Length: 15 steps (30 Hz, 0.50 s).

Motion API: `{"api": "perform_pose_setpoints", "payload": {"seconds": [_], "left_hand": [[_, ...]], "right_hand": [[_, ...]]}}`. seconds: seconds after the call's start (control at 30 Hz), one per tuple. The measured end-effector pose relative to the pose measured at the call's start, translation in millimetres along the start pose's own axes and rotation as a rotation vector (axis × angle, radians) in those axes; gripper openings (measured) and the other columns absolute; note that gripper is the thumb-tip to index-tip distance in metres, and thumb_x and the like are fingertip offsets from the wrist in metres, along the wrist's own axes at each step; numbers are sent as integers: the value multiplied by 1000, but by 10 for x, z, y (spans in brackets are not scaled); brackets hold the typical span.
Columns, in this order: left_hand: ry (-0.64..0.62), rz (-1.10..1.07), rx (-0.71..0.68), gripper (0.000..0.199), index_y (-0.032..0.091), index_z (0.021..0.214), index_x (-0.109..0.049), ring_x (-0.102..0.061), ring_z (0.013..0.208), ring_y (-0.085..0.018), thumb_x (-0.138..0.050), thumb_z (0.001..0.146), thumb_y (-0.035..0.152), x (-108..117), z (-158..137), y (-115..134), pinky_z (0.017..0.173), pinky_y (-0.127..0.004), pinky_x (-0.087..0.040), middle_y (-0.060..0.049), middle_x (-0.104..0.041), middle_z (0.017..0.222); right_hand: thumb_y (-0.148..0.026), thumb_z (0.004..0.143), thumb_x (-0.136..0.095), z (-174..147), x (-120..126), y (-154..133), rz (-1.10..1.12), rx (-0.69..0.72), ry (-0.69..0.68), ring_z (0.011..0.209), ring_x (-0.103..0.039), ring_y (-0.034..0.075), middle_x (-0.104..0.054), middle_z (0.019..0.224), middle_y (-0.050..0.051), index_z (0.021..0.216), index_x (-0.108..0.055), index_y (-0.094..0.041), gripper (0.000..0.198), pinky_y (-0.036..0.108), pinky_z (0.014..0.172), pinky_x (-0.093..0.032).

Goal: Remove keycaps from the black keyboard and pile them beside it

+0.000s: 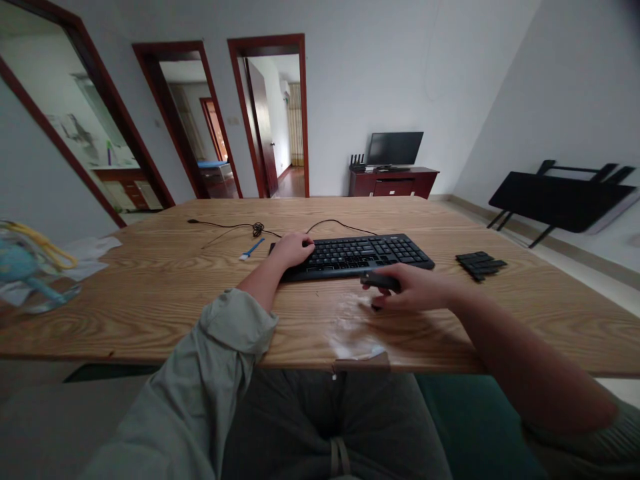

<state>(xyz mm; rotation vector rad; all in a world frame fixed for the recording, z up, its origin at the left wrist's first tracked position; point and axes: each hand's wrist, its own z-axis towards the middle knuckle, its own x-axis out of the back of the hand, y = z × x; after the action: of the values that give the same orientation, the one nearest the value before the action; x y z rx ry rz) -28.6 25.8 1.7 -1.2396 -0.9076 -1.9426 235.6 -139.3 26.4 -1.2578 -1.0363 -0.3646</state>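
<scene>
No text, brand or number can be read for certain. The keys of the black keyboard (pixel 350 257) bear pale marks, too small and blurred to make out as letters or digits, and a faint light mark at its far edge, toward the right end, is equally illegible. Small pale patches on the front of the dark red cabinet (pixel 360 180) are too distant to decipher.

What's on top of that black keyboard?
The person's left hand is over the left end of the keyboard, hiding whatever keys are beneath it. To the hand's right, rows of black keys show.
</scene>
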Motion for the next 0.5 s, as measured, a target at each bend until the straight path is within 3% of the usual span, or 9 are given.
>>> {"api": "perform_pose_setpoints", "payload": {"seconds": [0.2,0.37,0.5], "left_hand": [[-5,1,4,28,26,100,-75,-63,102,-23,-54,86,38,0,-1,-6,93,-31,-47,-4,-73,108],[-15,8,4,29,25,101,-74,-62,107,-23,-53,86,37,21,-10,12,96,-32,-46,-4,-72,112],[-23,3,24,29,25,102,-74,-61,108,-23,-53,86,38,20,-6,12,98,-32,-45,-5,-71,114]], "right_hand": [[-38,79,-61,-209,-243,34,-198,-65,62,61,-54,15,-68,74,3,83,-69,-20,20,25,55,-35],[-35,77,-64,-333,-121,216,-209,-106,190,67,-58,17,-69,80,4,89,-67,-21,19,27,59,-40],[-43,78,-63,-605,60,505,-142,-156,274,77,-64,21,-72,93,6,108,-69,-24,35,31,68,-47]]}}
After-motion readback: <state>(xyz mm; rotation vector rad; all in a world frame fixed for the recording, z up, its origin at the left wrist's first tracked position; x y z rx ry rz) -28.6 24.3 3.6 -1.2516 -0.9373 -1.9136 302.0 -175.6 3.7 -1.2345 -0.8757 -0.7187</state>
